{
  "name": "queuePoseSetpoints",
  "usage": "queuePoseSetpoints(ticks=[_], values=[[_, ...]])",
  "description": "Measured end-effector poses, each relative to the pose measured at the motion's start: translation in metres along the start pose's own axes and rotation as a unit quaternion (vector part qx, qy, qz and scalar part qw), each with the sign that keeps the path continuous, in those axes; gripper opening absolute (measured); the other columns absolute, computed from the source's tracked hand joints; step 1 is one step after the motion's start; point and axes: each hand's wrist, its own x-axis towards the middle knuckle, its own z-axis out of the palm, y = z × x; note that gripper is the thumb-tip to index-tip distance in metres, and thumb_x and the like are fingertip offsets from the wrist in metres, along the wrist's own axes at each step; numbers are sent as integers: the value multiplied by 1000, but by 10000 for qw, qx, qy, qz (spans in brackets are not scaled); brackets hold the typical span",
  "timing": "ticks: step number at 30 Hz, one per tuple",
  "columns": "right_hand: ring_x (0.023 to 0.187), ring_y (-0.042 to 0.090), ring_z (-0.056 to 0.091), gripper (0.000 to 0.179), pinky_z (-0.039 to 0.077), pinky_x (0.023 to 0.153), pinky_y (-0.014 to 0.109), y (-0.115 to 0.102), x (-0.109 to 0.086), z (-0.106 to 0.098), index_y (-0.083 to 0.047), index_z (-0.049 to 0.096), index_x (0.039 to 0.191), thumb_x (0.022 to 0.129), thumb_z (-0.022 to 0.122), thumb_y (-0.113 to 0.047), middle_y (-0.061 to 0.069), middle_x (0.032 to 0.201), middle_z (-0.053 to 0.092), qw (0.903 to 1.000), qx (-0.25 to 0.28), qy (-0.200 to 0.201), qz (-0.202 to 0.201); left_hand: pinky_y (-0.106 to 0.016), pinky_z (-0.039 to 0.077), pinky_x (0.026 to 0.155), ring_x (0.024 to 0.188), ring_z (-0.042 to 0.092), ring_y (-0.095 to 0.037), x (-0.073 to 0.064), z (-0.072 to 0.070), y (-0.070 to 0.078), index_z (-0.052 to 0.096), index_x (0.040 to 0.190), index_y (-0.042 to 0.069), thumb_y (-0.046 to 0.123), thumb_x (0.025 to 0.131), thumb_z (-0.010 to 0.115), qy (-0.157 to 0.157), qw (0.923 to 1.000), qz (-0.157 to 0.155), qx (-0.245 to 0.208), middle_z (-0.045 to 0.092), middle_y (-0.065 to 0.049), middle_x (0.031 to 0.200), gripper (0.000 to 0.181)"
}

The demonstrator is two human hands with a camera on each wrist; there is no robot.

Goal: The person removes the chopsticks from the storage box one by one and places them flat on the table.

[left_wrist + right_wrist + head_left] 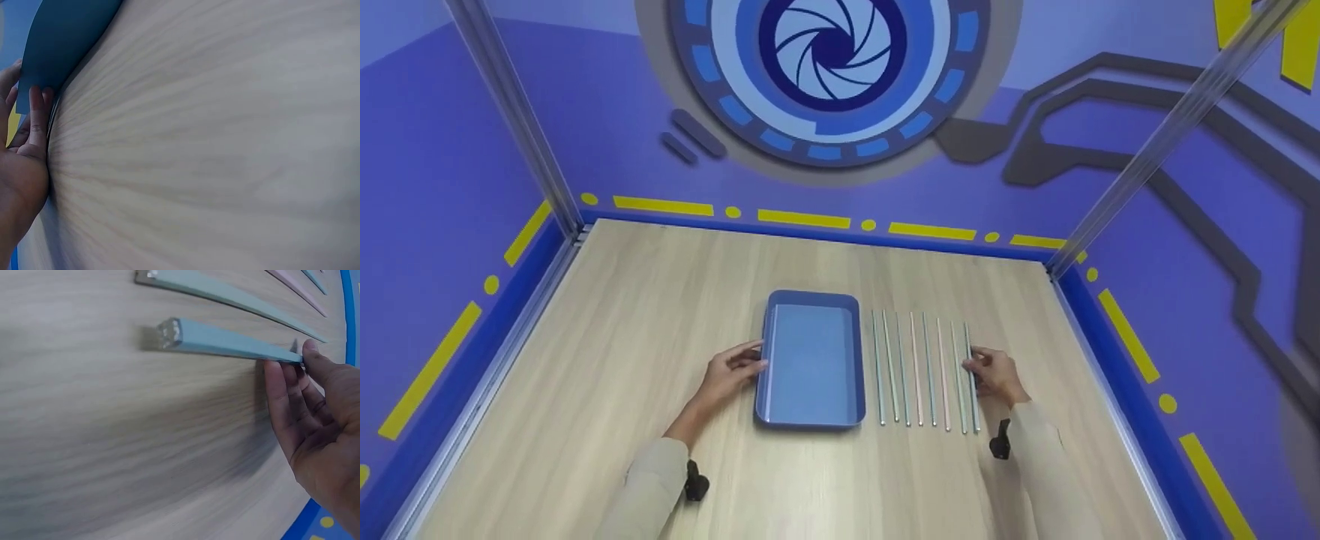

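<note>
A blue rectangular tray (pixel 810 367) lies on the wooden table, its inside showing bare. My left hand (pixel 733 367) is at its left side, pinching the wall; in the left wrist view, fingers (pixel 37 118) press against the tray's outer wall (pixel 67 45). To the tray's right, several pastel chopsticks (pixel 915 367) in blue, green and pink lie in a spaced row. My right hand (pixel 994 373) pinches the rightmost blue chopstick (pixel 225 344) between thumb and fingers, partway along it. A pale green chopstick (pixel 236 302) lies beside that one.
The wooden table (pixel 675 277) is bounded by a blue-purple back wall (pixel 825 199) and side walls. Metal posts (pixel 521 112) rise at the back corners. Black wrist mounts (pixel 696 481) sit at both sleeves.
</note>
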Motion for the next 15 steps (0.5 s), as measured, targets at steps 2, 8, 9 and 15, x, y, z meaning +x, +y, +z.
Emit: queuePoseSetpoints(ticks=[2,8,9,15], values=[[73,15,69,48,60,60,25,3,1,0,0,53,146,101,65,-15,17,95,70,9999,-110,-2,-30,-20,58,79,93,65,-7,-1,0,1,61,139,0,7,93,74,-45,10000,-48,-14,63,-27,121,48],[70,10,68,49,57,59,20,12,2,4,1,53,145,101,65,-19,15,90,72,9993,-281,205,-152,-20,58,80,92,65,-8,-2,-1,2,60,140,1,8,94,74,-141,9999,-91,-17,62,-28,123,49],[70,10,68,49,56,59,19,13,2,5,1,53,145,102,65,-19,14,90,72,9993,-255,231,-165,-20,58,79,92,65,-8,-2,-1,2,60,140,1,8,94,74,-139,9999,-85,-22,62,-28,123,49],[76,14,69,51,59,62,20,7,0,2,4,50,146,103,62,-19,20,99,73,9998,156,97,-70,-20,57,78,94,64,-10,-1,-2,1,61,140,4,11,94,74,-69,9999,-80,19,63,-26,122,48]])
